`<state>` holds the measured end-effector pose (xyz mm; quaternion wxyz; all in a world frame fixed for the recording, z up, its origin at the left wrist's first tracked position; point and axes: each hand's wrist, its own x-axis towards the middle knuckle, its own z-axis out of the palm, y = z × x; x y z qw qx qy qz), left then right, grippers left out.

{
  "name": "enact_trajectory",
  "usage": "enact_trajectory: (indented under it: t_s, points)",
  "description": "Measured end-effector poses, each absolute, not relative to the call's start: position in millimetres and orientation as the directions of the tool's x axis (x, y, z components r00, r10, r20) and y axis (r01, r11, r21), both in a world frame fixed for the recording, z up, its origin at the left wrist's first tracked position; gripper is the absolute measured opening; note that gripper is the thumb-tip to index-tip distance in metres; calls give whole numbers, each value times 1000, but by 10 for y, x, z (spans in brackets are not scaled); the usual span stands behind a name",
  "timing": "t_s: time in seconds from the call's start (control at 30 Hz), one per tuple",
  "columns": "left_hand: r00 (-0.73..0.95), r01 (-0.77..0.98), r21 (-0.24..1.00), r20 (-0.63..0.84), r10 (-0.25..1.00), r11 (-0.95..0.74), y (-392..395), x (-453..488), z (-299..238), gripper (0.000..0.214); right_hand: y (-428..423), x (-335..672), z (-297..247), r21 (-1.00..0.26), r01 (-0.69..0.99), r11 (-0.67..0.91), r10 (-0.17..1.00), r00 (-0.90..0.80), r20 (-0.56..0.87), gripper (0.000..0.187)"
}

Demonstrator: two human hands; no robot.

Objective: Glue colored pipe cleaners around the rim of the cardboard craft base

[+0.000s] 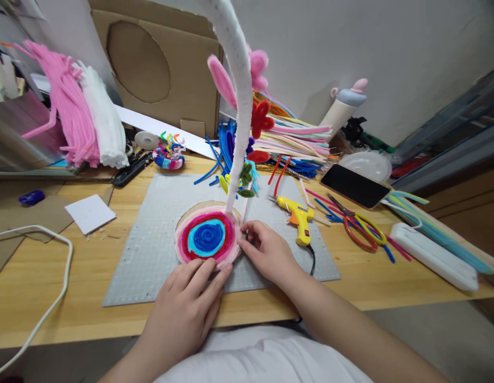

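Observation:
A round base [209, 238] coiled with pipe cleaners, blue in the middle, then light blue, red and pink, lies on a grey cutting mat [139, 250]. Cardboard shows along its far rim. From its back right rises a white wrapped arch [242, 106], bearing pink, red, purple, green and yellow pipe-cleaner petals. My left hand [187, 298] rests over the near edge of the base, fingers stretched out. At the right edge, my right hand [266, 247] pinches a pale pink pipe cleaner [244, 210] that sticks up past the rim; its lower end is hidden by the fingers.
A yellow glue gun [297, 215] lies right of the base, with scissors [361, 229], a phone [354, 185] and a white power strip [434, 256] beyond. Pipe-cleaner bundles [287, 141] and cut cardboard [183, 69] stand behind. A white cable [67, 271] crosses the left side.

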<state>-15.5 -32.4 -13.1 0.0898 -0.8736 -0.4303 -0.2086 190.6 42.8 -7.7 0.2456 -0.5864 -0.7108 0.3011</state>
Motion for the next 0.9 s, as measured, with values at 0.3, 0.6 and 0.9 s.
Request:
enact_trajectory:
  t_s: [0.3, 0.6, 0.9]
  points:
    - [538, 792, 31, 435, 722, -609, -328, -153, -130, 38, 428, 1902, -81, -720, 682, 132, 982, -189, 1, 19]
    - [539, 792, 28, 437, 720, -610, -332, -161, -146, 38, 428, 1900, -77, -718, 682, 139, 981, -192, 7, 20]
    - [536, 793, 30, 439, 721, -608, -336, -165, -142, 38, 413, 1926, -69, -718, 678, 158, 973, -230, -4, 27]
